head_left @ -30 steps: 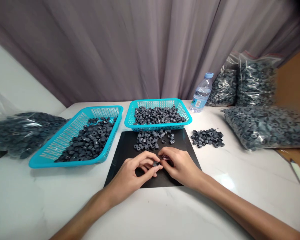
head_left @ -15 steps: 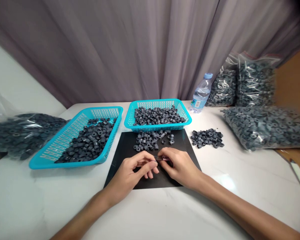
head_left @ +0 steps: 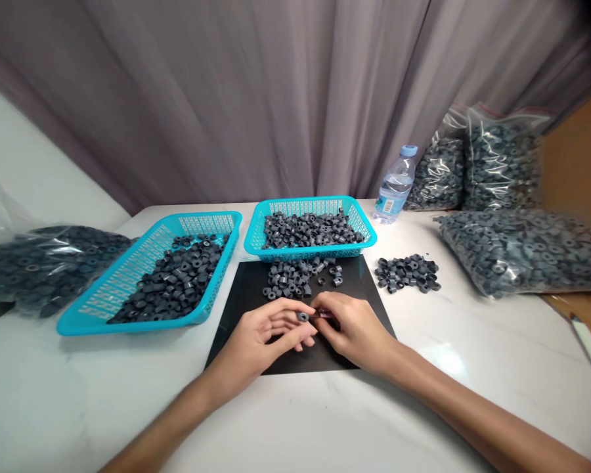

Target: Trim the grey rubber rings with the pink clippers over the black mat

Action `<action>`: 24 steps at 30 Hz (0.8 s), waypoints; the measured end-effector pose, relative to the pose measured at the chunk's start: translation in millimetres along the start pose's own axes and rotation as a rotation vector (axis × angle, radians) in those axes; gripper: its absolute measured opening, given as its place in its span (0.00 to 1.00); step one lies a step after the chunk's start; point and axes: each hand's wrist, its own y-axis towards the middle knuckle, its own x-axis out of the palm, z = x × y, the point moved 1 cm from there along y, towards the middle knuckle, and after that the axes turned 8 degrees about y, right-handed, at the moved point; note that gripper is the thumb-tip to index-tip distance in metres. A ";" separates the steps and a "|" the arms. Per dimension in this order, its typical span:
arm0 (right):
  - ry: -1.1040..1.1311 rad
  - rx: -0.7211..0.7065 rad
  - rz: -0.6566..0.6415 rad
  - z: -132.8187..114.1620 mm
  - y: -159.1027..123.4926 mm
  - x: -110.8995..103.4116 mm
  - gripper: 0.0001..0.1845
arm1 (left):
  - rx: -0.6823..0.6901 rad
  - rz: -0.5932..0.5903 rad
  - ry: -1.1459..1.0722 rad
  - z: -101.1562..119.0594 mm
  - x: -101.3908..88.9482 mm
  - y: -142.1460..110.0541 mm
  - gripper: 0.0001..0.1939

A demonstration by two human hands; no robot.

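Note:
Between the thumb and fingers of my left hand sits a small dark grey ring-shaped part, its hole facing me. My right hand is closed around a small thin tool, pinkish where it shows, with its dark tip pointing at the ring; most of it is hidden by my fingers. Both hands nearly touch, above a black mat. Just beyond them a pile of similar grey parts lies on the mat, with a few loose ones to its right.
Grey parts fill much of a blue basket behind the mat and another blue basket at left. One more pile lies right of the mat. Around stand a water bottle and bulging plastic bags one at far left.
The ring has turned in my left fingers: it was tilted, then mostly hidden, and its hole now faces me. My right hand stays nearly in place with the tool.

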 end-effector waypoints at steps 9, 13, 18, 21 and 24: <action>0.004 -0.004 -0.002 0.4 0.6 0.0 0.06 | -0.025 -0.093 -0.139 14.2 -1.9 -0.3 0.14; 0.005 -0.009 -0.004 1.1 0.5 1.6 0.06 | -0.003 -0.072 -0.040 16.1 -3.6 -2.2 0.16; -0.013 -0.009 -0.006 1.4 1.8 2.3 0.05 | 0.221 0.541 0.596 19.8 -40.4 -5.1 0.18; 0.001 -0.017 -0.013 -0.9 1.8 1.7 0.04 | 0.155 0.876 0.895 14.5 -73.9 -6.1 0.23; 0.025 -0.033 -0.034 -1.8 1.4 1.9 0.07 | 0.111 1.042 1.106 7.9 -92.9 -5.9 0.35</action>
